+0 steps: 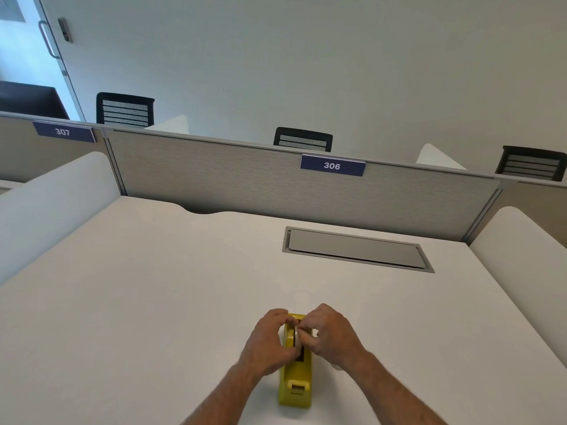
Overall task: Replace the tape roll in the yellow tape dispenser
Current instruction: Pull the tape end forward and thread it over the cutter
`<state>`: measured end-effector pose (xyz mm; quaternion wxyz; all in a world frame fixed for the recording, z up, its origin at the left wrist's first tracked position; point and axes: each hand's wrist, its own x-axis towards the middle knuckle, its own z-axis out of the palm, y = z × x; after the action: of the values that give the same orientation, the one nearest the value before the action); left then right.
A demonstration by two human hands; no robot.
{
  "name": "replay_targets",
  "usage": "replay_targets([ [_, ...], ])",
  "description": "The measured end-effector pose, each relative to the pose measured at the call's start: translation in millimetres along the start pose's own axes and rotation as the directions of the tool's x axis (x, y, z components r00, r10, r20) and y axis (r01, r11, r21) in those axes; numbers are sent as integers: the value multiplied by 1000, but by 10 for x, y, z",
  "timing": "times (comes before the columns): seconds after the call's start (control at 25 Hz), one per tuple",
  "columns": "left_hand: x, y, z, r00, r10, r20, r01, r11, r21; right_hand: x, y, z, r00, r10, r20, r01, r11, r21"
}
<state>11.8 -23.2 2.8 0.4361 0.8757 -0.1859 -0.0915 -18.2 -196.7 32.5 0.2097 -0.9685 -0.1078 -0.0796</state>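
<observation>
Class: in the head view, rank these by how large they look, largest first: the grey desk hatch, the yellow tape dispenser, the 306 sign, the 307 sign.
1. grey desk hatch
2. yellow tape dispenser, partly hidden by the hands
3. 306 sign and 307 sign: look alike, so unranked

Left hand (270,342) and right hand (333,335) pinch the tape roll (295,335) seated in the yellow dispenser (296,381) on the desk (153,286)

We have a single wide-angle view from the head, looking forward and down over the white table (153,286); its near part fills the lower frame, close below us, and the partition (245,179) and wall (306,72) rise beyond
</observation>
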Motion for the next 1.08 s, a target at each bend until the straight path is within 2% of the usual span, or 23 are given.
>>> replay_targets([
  [0.24, 8, -11, 13, 1000, 4, -8, -4, 1000, 19, 7, 20, 15, 996, 87, 36, -90, 991, 102],
  [0.44, 5, -16, 14, 1000, 0, 4, 0, 1000, 11, -40, 36, 13, 997, 38, 71, -43, 997, 67],
  [0.64, 15, -26, 28, 1000, -9, 1, 9, 1000, 20, -58, 39, 29, 999, -14, 39, 13, 1000, 6],
  [1.08, 20, -21, 32, 1000, -7, 12, 7, 1000, 25, -66, 49, 4, 1000, -6, 26, 5, 999, 41],
])
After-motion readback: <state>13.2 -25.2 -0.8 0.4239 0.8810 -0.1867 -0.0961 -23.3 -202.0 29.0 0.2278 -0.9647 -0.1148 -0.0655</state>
